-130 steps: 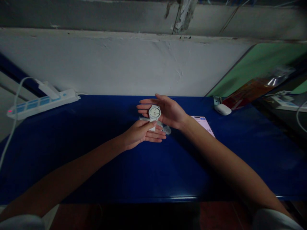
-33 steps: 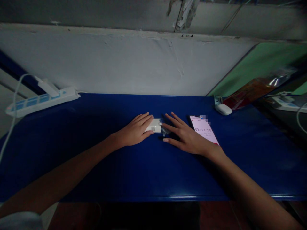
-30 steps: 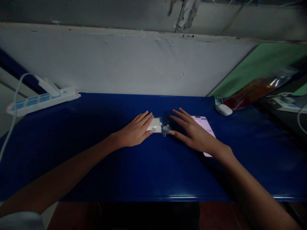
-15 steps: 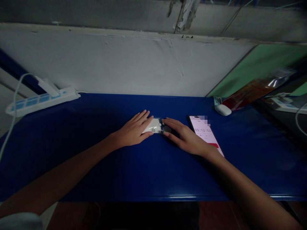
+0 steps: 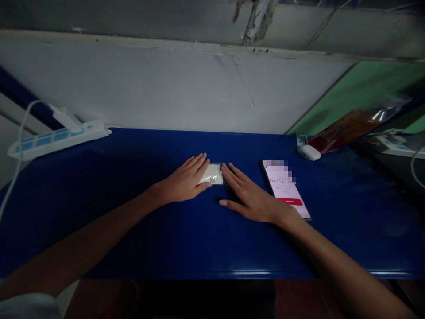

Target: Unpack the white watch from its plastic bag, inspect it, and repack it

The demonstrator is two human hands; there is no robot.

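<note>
A small flat packet [image 5: 215,173], white inside with a shiny clear cover, lies on the blue table between my hands. Flat across its left part rests my left hand [image 5: 187,179], fingers stretched out and thumb along the near edge. My right hand [image 5: 247,192] is open too, its fingertips over the packet's right end and its thumb spread away on the table. Beneath those right fingers the packet's dark right end is mostly hidden.
Right of my hands lies a phone [image 5: 287,190] with a lit screen. Behind it are a white oval case [image 5: 309,153] and a tilted bottle [image 5: 345,128] of reddish-brown liquid. A white power strip [image 5: 63,141] with a plugged cable stands at the left, before the wall [image 5: 186,88].
My right hand has flattened over the packet's right end, covering the dark round part seen before. Its thumb has moved off toward me. The left hand stays in place.
</note>
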